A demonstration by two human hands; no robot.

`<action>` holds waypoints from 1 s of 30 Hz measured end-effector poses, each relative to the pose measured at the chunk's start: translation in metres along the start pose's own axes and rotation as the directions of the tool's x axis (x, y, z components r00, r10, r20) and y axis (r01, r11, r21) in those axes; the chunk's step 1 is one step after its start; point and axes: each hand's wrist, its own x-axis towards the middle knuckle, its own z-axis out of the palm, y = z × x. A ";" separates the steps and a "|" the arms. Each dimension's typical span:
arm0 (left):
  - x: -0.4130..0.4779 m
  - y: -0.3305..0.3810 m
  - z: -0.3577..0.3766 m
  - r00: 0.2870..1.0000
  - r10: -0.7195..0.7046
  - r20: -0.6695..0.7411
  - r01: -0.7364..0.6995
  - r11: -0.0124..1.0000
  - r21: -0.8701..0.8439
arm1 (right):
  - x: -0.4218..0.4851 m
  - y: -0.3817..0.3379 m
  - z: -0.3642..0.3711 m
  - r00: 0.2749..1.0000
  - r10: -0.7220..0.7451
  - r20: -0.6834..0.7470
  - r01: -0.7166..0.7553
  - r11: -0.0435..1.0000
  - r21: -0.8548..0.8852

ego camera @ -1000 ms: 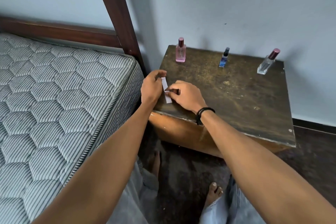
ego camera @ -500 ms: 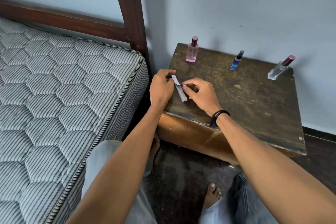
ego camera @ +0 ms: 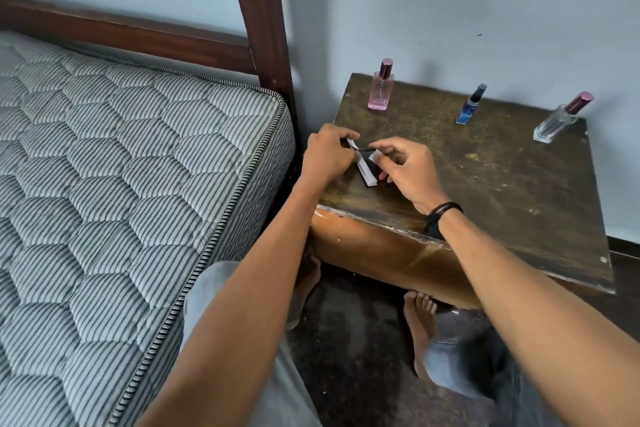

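A narrow stack of white paper strips (ego camera: 367,173) lies at the near left corner of a worn dark wooden bedside table (ego camera: 485,184). My left hand (ego camera: 327,156) grips the stack's far end between curled fingers and thumb. My right hand (ego camera: 403,168), with a black band on its wrist, pinches the top strip at its far end and lifts it off the stack. Three bottles stand along the table's back edge: a pink perfume bottle (ego camera: 380,88), a small blue bottle (ego camera: 470,107) and a clear bottle with a maroon cap (ego camera: 561,118).
A striped quilted mattress (ego camera: 114,191) fills the left side, with a dark wooden bedpost (ego camera: 263,21) and headboard behind it. A pale wall stands behind the table. My bare feet (ego camera: 419,319) rest on the dark floor below the table's front edge.
My right hand has gone from pressing on the strips to pinching the top strip and peeling it up. The view has shifted slightly right and closer.
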 end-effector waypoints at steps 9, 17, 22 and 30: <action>0.004 0.015 0.003 0.992 -0.091 -0.082 0.094 0.995 0.033 | -0.002 0.006 -0.003 0.999 -0.039 0.011 0.039 0.997 0.063; 0.007 0.006 -0.005 0.991 -0.056 -0.122 0.058 0.998 0.016 | -0.007 -0.002 0.002 1.000 -0.003 0.011 0.001 0.984 0.177; 0.009 0.011 -0.004 0.997 -0.058 -0.058 0.057 0.998 -0.006 | 0.003 -0.012 -0.004 0.979 0.199 -0.054 -0.171 0.931 0.323; 0.007 0.010 -0.006 1.000 -0.017 -0.007 0.017 1.000 -0.004 | 0.002 -0.026 -0.012 0.891 0.451 0.059 -0.426 0.782 0.455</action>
